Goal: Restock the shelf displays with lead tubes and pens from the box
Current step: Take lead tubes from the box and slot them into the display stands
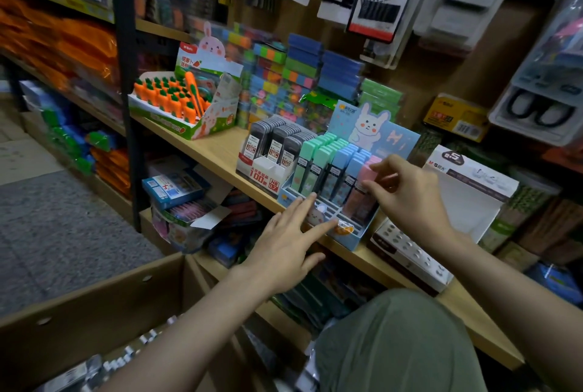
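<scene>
So the right hand (407, 193) is pinching a pink lead tube (369, 180) at its top, setting it into the right-hand column of the blue bunny display (350, 234), which sits at the front edge of the wooden shelf (217, 152). The left hand (284, 243) is flat and relaxed, holding nothing, with its fingertips (310, 197) resting on the display's front lip, looks like it's just steadying the thing.

My read: this is the lead-tube step, pink column getting filled. Next move probably needs the tube pushed straight down into its slot without knocking the blue ones just beside it, then back to the cardboard box (94, 322) at bottom left for more. There are empty slots at the front of the tray, so I'd say it's not done yet.

Counts, as best I can:
- bunny display: five columns by colour, two mint green lead tubes (310, 155), two blue lead tubes (345, 164), and one pink. Tubes per column overlap too much to count.
- grey 0.7 lead display (268, 167) just left of it, touching: three columns of dark tubes.
- one carrot pen display (176, 108) further left along the shelf, well apart.
- one white M&G display (441, 234) to the right, with what look like empty holes.

Box contents are blurry; can't tell how much is left.
</scene>
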The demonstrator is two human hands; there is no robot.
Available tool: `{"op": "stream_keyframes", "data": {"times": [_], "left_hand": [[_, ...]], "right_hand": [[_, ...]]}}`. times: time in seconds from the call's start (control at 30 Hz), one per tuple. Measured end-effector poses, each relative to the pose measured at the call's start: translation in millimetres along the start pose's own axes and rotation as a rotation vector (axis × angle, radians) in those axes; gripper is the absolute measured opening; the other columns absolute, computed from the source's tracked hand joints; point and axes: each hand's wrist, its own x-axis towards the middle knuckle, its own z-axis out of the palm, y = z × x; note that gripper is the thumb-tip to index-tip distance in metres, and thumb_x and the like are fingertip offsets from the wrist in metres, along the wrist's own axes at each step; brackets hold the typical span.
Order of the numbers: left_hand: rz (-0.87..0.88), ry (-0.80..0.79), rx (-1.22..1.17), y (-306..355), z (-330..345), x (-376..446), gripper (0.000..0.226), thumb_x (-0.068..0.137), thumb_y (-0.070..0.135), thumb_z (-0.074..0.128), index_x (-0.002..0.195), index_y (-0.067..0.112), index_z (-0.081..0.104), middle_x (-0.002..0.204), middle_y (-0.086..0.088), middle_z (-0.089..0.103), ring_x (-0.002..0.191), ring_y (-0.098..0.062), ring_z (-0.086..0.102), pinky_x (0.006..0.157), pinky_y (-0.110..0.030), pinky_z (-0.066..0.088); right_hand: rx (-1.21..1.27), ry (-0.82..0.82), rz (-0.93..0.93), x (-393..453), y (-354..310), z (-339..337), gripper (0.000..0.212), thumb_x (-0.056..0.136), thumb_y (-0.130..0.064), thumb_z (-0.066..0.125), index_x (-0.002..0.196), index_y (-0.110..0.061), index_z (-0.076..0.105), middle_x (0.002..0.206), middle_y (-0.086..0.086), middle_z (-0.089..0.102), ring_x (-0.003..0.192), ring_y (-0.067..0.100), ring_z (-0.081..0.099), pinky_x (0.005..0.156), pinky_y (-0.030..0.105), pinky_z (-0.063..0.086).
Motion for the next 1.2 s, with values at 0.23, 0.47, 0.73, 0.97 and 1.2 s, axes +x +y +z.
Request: {"op": "stream_keyframes", "data": {"times": [0.23, 0.47, 0.73, 0.97, 1.2], "left_hand": [[0.009, 0.011, 0.014, -1.0, 4.2, 0.0, 0.065, 0.098, 0.045, 0.047, 0.150, 0.047, 0.009, 0.160, 0.002, -0.022, 0.149, -0.022, -0.013, 0.120, -0.049, 0.015], [0.020, -0.025, -0.013, -1.4, -2.8, 0.7, 0.067, 0.098, 0.040, 0.050, 0.150, 0.047, 0.010, 0.159, 0.004, -0.024, 0.149, -0.021, -0.011, 0.120, -0.046, 0.016], [-0.043, 0.147, -0.248, -21.2, -25.6, -36.2, 0.038, 0.096, 0.032, 0.053, 0.134, 0.036, 0.047, 0.140, 0.015, 0.045, 0.131, -0.003, 0.037, 0.108, -0.027, 0.036], [-0.874, 0.161, -0.787, -88.6, 3.4, -140.1, 0.015, 0.093, 0.013, 0.061, 0.083, 0.019, 0.070, 0.070, 0.006, 0.068, 0.058, -0.005, 0.060, 0.060, -0.025, 0.048], [-1.611, 0.227, -0.580, -130.2, 65.6, -275.4, 0.023, 0.097, 0.018, 0.052, 0.098, -0.002, 0.065, 0.112, -0.026, 0.066, 0.105, -0.039, 0.062, 0.088, -0.040, 0.048]], "right_hand": [[-0.102, 0.038, -0.020, 1.6, -4.8, 12.8, 0.016, 0.079, -0.015, 0.079, 0.087, -0.009, 0.065, 0.087, 0.006, 0.063, 0.073, 0.022, 0.064, 0.072, 0.043, 0.056], [-0.171, -0.029, -0.008, 2.2, -9.2, 5.5, 0.017, 0.085, -0.016, 0.072, 0.098, -0.006, 0.067, 0.097, 0.008, 0.059, 0.079, 0.024, 0.062, 0.076, 0.043, 0.055], [0.097, -0.117, -0.195, -23.8, -65.7, 19.8, 0.020, 0.087, -0.017, 0.067, 0.106, -0.017, 0.068, 0.102, -0.003, 0.058, 0.075, 0.004, 0.058, 0.071, 0.020, 0.049], [0.243, -0.740, -0.166, -75.4, -126.1, 130.7, 0.009, 0.087, -0.026, 0.065, 0.093, -0.023, 0.072, 0.090, -0.008, 0.071, 0.084, 0.005, 0.065, 0.078, 0.028, 0.055], [0.217, -1.137, -0.215, -149.4, -157.9, 247.1, 0.037, 0.090, -0.018, 0.059, 0.127, -0.017, 0.061, 0.123, 0.009, 0.059, 0.118, 0.024, 0.055, 0.094, 0.020, 0.037]]}}
